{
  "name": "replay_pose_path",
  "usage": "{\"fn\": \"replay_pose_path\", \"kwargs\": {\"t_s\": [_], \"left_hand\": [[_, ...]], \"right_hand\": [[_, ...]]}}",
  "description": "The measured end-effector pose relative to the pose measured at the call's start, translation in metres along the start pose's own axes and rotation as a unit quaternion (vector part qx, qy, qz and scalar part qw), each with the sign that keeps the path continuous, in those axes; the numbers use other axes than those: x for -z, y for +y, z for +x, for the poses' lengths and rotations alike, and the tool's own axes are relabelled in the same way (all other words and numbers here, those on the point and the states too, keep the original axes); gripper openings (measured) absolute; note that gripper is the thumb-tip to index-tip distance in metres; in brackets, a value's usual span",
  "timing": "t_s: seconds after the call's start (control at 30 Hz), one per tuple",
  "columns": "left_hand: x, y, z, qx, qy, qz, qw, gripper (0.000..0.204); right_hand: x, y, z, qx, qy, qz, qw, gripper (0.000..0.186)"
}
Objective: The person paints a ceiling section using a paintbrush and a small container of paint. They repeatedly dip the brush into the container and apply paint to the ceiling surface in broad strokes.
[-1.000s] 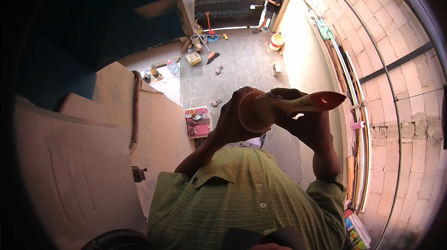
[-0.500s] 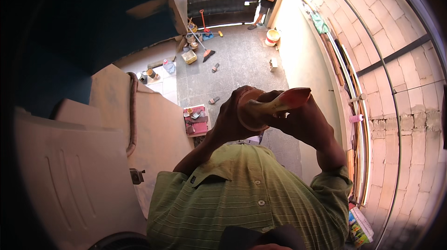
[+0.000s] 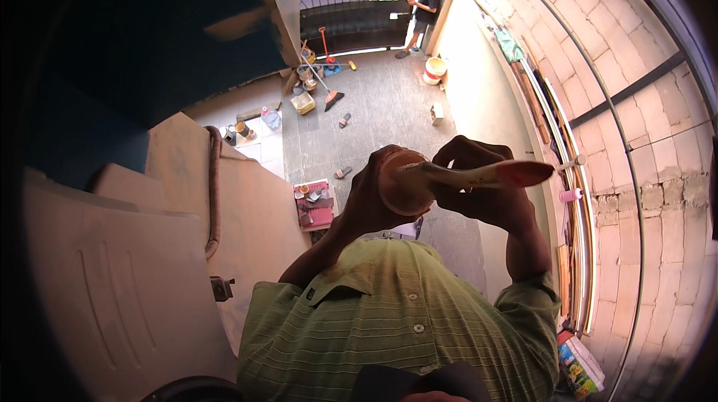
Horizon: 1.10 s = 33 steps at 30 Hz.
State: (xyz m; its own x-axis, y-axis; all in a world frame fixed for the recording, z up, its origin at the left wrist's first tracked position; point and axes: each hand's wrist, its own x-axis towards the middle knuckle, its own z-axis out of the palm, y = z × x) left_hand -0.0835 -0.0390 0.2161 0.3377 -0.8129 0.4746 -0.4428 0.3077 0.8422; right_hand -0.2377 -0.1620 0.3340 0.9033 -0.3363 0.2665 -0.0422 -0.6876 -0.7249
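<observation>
High above the floor, my left hand (image 3: pixel 364 196) wraps round the side of a small round cup (image 3: pixel 402 202), its mouth facing up. A paintbrush (image 3: pixel 479 176) lies across the cup's mouth, its head down inside and its pale handle with a dark red end pointing right. My right hand (image 3: pixel 490 204) grips the brush near the cup's right side, with fingers curled about the handle. What is inside the cup is mostly hidden by the brush, and the bristles cannot be made out.
Far below stand a pink tray (image 3: pixel 314 206) with small items, a white bucket (image 3: pixel 434 71) and a broom (image 3: pixel 333 99). A person (image 3: pixel 425 9) stands by the dark gate (image 3: pixel 351 28). Long boards and pipes (image 3: pixel 557 121) lie along the right wall.
The brush handle has swung round, its red end moving right and slightly down. My right hand has turned with it. My left hand still holds the cup.
</observation>
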Motion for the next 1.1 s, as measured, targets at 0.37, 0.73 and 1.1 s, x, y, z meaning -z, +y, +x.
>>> {"fn": "replay_pose_path", "kwargs": {"t_s": [0.37,0.73,1.1], "left_hand": [[0.005,0.000,0.009,0.009,0.039,0.013,0.999,0.094],[0.001,-0.004,0.015,0.000,0.058,0.033,0.998,0.091],[-0.002,-0.010,0.022,0.000,0.069,0.050,0.996,0.093]], "right_hand": [[-0.011,0.019,-0.020,0.028,0.149,0.124,0.981,0.031],[-0.012,0.025,-0.027,0.056,0.140,0.076,0.986,0.037],[-0.024,0.037,-0.029,0.043,0.192,0.067,0.978,0.045]]}}
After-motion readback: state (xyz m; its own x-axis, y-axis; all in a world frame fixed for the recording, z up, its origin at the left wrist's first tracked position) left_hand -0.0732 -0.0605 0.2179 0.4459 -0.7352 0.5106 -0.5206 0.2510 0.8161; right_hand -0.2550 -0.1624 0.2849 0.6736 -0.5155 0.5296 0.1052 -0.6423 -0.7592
